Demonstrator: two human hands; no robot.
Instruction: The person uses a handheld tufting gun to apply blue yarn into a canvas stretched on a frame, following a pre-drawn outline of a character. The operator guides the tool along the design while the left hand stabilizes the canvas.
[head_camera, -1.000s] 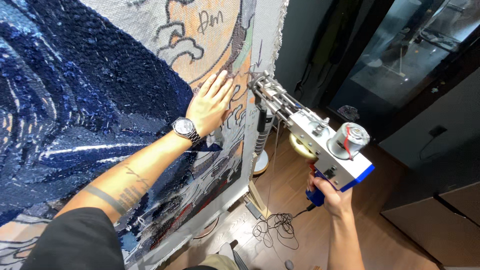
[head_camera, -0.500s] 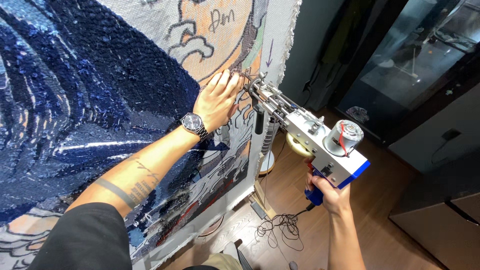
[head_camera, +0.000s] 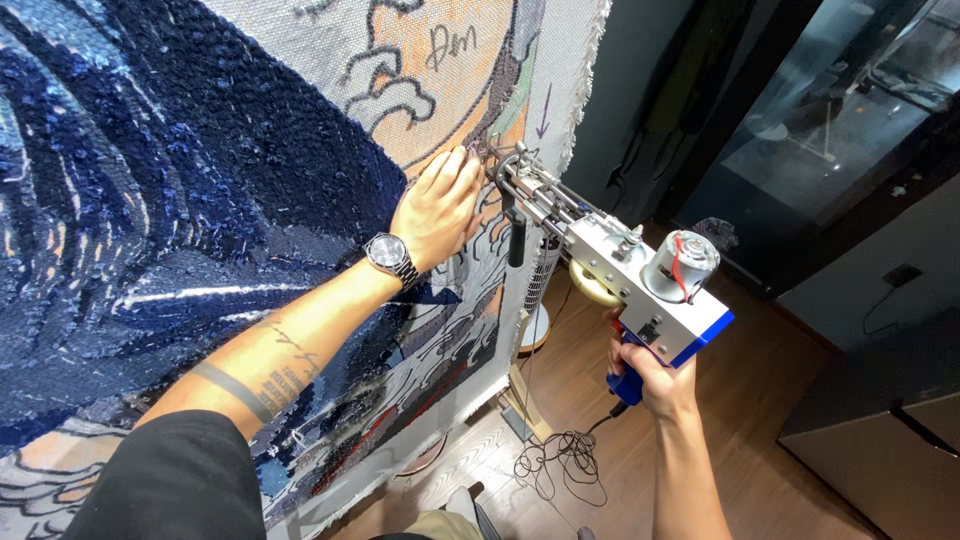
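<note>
Two hands are seen at a large tufted rug (head_camera: 180, 180) that is stretched upright on a frame. The left hand (head_camera: 435, 210) is laid flat on the rug cloth, with fingers spread wide and holding nothing; the fingertips are touching the cloth just beside the needle end of the tufting gun (head_camera: 610, 265). A metal wristwatch (head_camera: 390, 258) is worn on the left wrist.

The tufting gun is held by the right hand (head_camera: 655, 375), whose grip is closed around the blue handle at the near, lower end of the tool. The gun is tilted, its needle end pressed against the cloth at the right part of the rug, where an orange area meets grey outlines. A small round motor (head_camera: 683, 265) is mounted on the white body of the gun.

Dark blue pile is covering the left part of the rug. A thin cable (head_camera: 560, 465) is lying in loops on the wooden floor (head_camera: 760, 420) below the gun. A dark cabinet (head_camera: 880, 430) is standing at the far right.
</note>
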